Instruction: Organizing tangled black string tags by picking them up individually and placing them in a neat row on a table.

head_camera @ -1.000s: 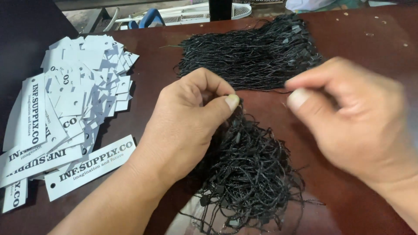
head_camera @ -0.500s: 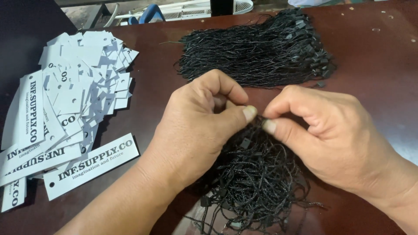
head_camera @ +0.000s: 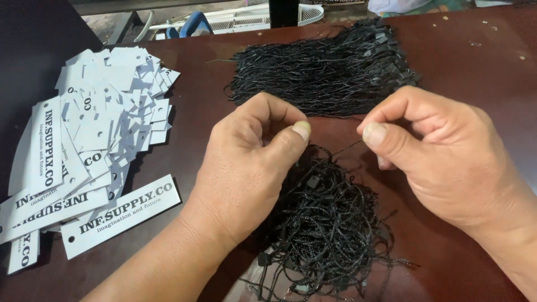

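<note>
Apart now, both hands (head_camera: 341, 162) pinch one black string (head_camera: 347, 148) between them.

Tags (head_camera: 95, 145) left of string tangle (head_camera: 324, 235)

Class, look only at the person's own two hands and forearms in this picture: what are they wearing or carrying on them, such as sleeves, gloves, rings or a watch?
Both the left hand and the right hand are bare: no gloves, no rings on the visible fingers, no watch or band at either wrist. The forearms are uncovered as far as the frame shows, with no sleeve in view. The thumbnails are short and unpainted.
</note>
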